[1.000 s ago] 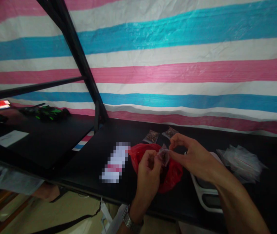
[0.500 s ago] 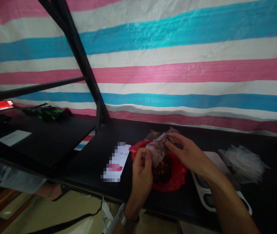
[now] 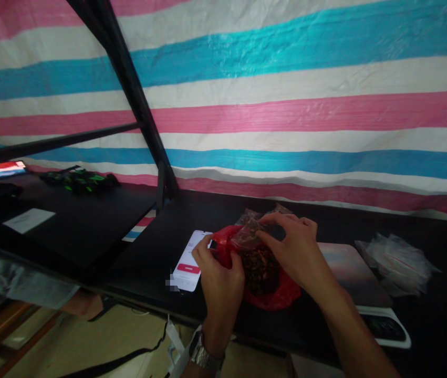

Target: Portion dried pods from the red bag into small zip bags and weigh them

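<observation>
A red plastic bag (image 3: pixel 274 302) lies spread on the black table, its mouth wide, with dark brown dried bits (image 3: pixel 261 270) inside. My right hand (image 3: pixel 296 247) pinches a small clear plastic bag (image 3: pixel 247 233) over the far side of the red bag. Some brownish contents show through the clear plastic. My left hand (image 3: pixel 221 275) is at the red bag's left edge, thumb and fingers apart, with nothing visible between them. Partly hidden behind my right hand, more small filled clear bags (image 3: pixel 282 209) rest at the back.
Left of the red bag lies a lit phone (image 3: pixel 188 269). To the right are a scale (image 3: pixel 353 275) and a pile of clear plastic bags (image 3: pixel 398 265). A black frame post (image 3: pixel 138 105) rises at left, beyond which sits a green-and-black model (image 3: pixel 85 180). Another person's arm (image 3: pixel 83 304) shows at lower left.
My left hand has let go of the small clear bag and moved left, its fingers spreading. My right hand has carried that bag slightly away, toward the red bag's far edge.
</observation>
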`<state>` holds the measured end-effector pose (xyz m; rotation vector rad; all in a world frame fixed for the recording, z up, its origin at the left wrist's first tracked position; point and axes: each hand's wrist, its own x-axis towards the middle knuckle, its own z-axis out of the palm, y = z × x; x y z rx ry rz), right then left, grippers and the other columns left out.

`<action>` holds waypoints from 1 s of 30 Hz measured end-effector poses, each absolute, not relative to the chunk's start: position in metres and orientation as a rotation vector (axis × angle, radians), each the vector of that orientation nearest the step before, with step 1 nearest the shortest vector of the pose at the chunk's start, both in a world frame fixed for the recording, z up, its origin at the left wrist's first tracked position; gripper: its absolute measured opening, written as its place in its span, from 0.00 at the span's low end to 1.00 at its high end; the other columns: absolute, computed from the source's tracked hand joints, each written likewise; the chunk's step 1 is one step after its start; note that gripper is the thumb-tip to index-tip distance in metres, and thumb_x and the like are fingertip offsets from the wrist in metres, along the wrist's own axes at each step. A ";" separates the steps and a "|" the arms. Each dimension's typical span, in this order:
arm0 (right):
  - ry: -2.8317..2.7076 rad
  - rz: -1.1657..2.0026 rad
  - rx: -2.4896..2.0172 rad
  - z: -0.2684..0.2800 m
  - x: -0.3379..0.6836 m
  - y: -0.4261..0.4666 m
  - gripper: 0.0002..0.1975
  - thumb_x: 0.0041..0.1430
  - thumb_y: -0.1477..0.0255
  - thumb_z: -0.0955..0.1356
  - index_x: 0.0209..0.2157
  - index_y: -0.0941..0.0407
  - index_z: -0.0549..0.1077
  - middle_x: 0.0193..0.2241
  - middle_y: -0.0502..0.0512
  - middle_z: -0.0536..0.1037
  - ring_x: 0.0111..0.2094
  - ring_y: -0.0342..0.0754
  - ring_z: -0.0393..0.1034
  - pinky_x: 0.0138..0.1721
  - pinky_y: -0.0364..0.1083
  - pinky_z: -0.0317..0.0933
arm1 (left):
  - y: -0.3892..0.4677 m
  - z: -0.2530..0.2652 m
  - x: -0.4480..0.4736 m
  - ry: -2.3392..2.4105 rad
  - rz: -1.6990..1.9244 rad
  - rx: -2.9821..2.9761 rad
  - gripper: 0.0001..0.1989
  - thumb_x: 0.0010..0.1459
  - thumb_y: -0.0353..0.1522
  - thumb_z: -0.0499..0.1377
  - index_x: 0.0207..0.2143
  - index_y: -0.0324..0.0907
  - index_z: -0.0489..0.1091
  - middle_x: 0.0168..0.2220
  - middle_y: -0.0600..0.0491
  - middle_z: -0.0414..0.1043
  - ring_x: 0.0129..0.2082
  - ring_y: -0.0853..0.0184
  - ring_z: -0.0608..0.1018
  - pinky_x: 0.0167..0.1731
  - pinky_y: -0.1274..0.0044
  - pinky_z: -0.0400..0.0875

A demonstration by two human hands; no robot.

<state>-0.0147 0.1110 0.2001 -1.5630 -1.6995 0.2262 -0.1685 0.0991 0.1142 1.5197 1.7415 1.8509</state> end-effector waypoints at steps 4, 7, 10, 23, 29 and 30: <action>-1.724 0.199 -1.541 0.202 -0.015 0.110 0.07 0.59 0.72 0.78 0.38 0.47 0.83 0.42 0.51 0.87 0.51 0.60 0.78 0.57 0.62 0.52 | 0.102 0.111 -0.167 1.528 1.850 1.336 0.17 0.60 0.31 0.63 0.51 0.46 0.68 0.49 0.48 0.71 0.41 0.62 0.77 0.42 0.69 0.75; -1.714 0.196 -1.506 0.205 -0.015 0.109 0.07 0.59 0.72 0.78 0.39 0.46 0.83 0.42 0.50 0.87 0.50 0.59 0.78 0.56 0.60 0.52 | 0.100 0.116 -0.167 1.429 1.973 1.207 0.16 0.59 0.32 0.66 0.48 0.46 0.68 0.47 0.50 0.71 0.41 0.64 0.77 0.40 0.72 0.76; -1.755 0.192 -1.467 0.204 -0.016 0.107 0.06 0.61 0.72 0.77 0.37 0.45 0.83 0.42 0.48 0.87 0.51 0.58 0.77 0.56 0.59 0.52 | 0.098 0.121 -0.166 1.352 2.063 1.113 0.17 0.56 0.32 0.68 0.47 0.45 0.68 0.44 0.52 0.70 0.37 0.68 0.75 0.36 0.76 0.75; -1.708 0.188 -1.431 0.208 -0.013 0.108 0.04 0.61 0.70 0.76 0.35 0.45 0.84 0.40 0.49 0.88 0.48 0.59 0.79 0.57 0.61 0.54 | 0.083 0.127 -0.166 1.685 2.098 1.771 0.13 0.62 0.27 0.62 0.49 0.45 0.69 0.48 0.47 0.67 0.50 0.56 0.73 0.51 0.62 0.69; -1.694 0.151 -1.421 0.209 -0.008 0.107 0.04 0.60 0.70 0.76 0.36 0.46 0.84 0.39 0.50 0.87 0.48 0.60 0.79 0.57 0.62 0.57 | 0.064 0.136 -0.145 1.699 2.055 1.920 0.11 0.63 0.23 0.60 0.45 0.45 0.71 0.48 0.48 0.67 0.50 0.57 0.73 0.50 0.64 0.68; -1.692 0.143 -1.426 0.209 -0.007 0.107 0.04 0.60 0.70 0.76 0.36 0.46 0.84 0.39 0.50 0.87 0.47 0.60 0.79 0.56 0.62 0.57 | 0.059 0.136 -0.141 1.659 2.061 1.933 0.12 0.62 0.22 0.59 0.44 0.45 0.71 0.48 0.48 0.67 0.49 0.58 0.73 0.49 0.66 0.69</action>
